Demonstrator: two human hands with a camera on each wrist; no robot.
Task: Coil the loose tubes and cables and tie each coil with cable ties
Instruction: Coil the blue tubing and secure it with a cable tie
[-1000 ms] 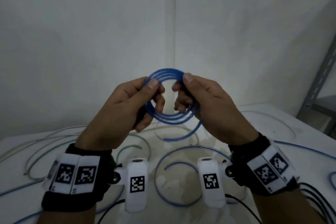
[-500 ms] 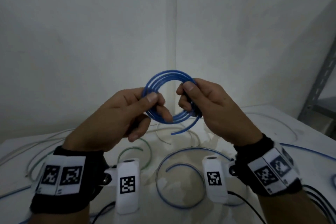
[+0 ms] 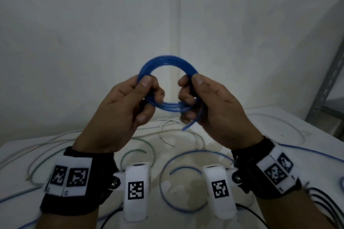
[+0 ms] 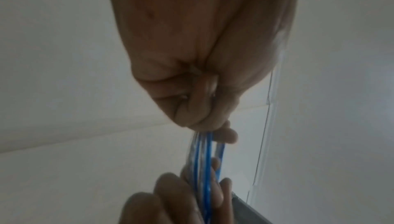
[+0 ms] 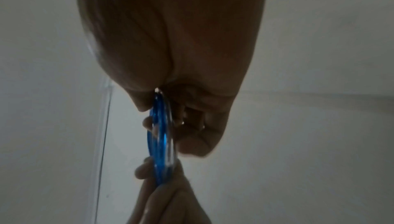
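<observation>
Under both hands, nearest of all, loose tubes lie on the white surface (image 3: 22, 156): a thin blue tube (image 3: 183, 210) curled in a ring, a green tube (image 3: 149, 144) and a white tube (image 3: 167, 122) a bit farther off.

Above them, the left hand (image 3: 119, 115) pinches the left side of the blue coil (image 3: 168, 59) with thumb and fingers. The right hand (image 3: 216, 108) pinches the right side the same way. So each grip is closed on the coil, which is held up in the air, standing on its edge. The loose end (image 3: 191, 122) sticks out below the right grip.

To do this step well, I think the loops should be kept flat together, the end tucked in along them, and one grip kept tight while the other gets a tie. No cable tie can be seen.

Behind the coil is a plain wall.
</observation>
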